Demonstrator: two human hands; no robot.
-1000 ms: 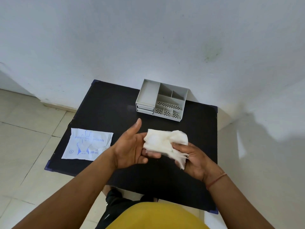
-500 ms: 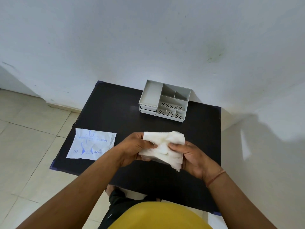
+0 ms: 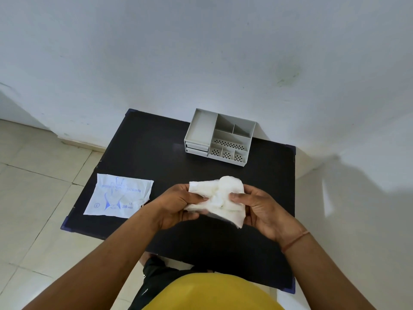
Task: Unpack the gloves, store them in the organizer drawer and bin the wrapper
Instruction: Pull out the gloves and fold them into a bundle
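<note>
A crumpled wad of thin white gloves [image 3: 220, 195] is held above the middle of the black table [image 3: 156, 157]. My left hand [image 3: 176, 205] grips its left side and my right hand [image 3: 257, 208] pinches its right side. The empty wrapper [image 3: 119, 195], white with blue print, lies flat on the table's left front corner and hangs over the edge. The grey organizer [image 3: 220, 136] stands at the back of the table, its two small drawers [image 3: 196, 148] at the lower left front, both closed.
A white wall rises right behind the table. Pale floor tiles [image 3: 33, 209] lie to the left. My yellow shirt [image 3: 212, 291] fills the bottom of the view. No bin is in sight.
My left hand, open under the gloves a second ago, has closed on their left side. Both hands now bunch the wad tighter between them.
</note>
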